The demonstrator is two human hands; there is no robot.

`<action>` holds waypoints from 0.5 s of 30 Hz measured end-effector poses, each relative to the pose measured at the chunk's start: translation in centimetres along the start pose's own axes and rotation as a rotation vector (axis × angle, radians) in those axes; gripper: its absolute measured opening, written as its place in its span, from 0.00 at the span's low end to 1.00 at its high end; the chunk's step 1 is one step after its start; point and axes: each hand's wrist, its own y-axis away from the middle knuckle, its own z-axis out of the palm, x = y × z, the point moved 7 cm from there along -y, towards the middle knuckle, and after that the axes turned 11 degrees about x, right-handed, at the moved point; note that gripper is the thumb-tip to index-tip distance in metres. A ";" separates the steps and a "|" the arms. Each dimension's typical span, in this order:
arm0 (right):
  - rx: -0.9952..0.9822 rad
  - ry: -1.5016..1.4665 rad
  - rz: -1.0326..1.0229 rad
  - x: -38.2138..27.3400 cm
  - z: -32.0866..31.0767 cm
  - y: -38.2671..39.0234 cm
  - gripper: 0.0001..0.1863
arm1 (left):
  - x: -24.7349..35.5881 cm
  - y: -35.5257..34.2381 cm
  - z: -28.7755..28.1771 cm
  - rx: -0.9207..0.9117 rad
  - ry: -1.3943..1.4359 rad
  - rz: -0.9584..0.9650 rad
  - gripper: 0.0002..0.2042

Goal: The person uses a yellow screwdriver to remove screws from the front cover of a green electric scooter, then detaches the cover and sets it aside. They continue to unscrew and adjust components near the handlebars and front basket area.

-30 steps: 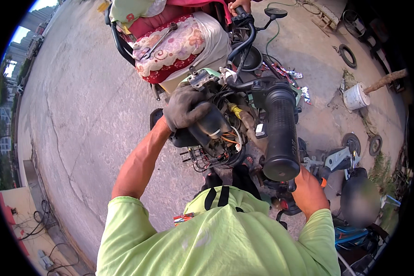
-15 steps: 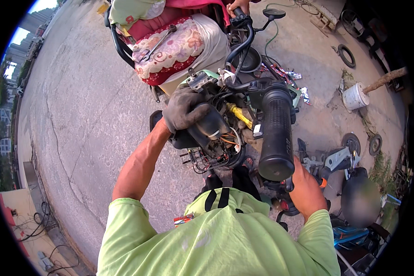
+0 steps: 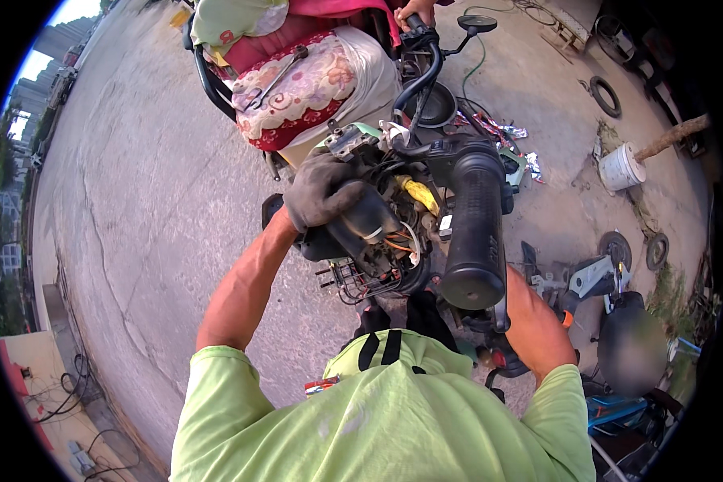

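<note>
In a dark work glove, my left hand (image 3: 323, 193) is closed around a rounded black plastic housing (image 3: 368, 215) at the front of a partly stripped scooter. Its fingers are curled over the top. Orange and white wires (image 3: 406, 243) hang out beside the housing. A yellow piece (image 3: 418, 194), perhaps a tool handle or wrapped cable, lies among the dark wiring. My right forearm (image 3: 534, 321) passes behind the black handlebar grip (image 3: 475, 233), which hides my right hand and whatever it touches.
Ahead stands a vehicle whose flowered seat cover (image 3: 297, 84) bears a wrench (image 3: 279, 74); another person's hand (image 3: 416, 11) is on its handlebar. To the right are a white bucket (image 3: 621, 169), a loose tire (image 3: 605, 96) and scooter parts (image 3: 590, 277).
The handlebar grip has swung slightly left and upward in view. Less of the yellow piece shows beside it. My left hand stays on the housing.
</note>
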 end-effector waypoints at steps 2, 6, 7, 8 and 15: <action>0.000 -0.004 0.016 0.0 -0.3 0.3 0.18 | 0.0 0.0 0.2 0.010 0.027 0.004 0.17; 0.001 -0.015 0.032 0.2 -0.3 -0.2 0.18 | 0.0 -0.2 0.4 -0.018 0.016 0.002 0.18; 0.002 -0.024 0.027 0.1 -0.3 -0.4 0.18 | 0.2 -0.2 0.3 -0.020 0.015 0.003 0.18; 0.004 -0.034 0.023 0.2 -0.1 -1.0 0.18 | 0.4 -0.3 0.2 -0.023 0.014 0.005 0.18; -0.001 -0.066 0.052 0.5 0.1 -1.1 0.18 | 0.0 -0.2 0.4 -0.037 0.013 0.039 0.17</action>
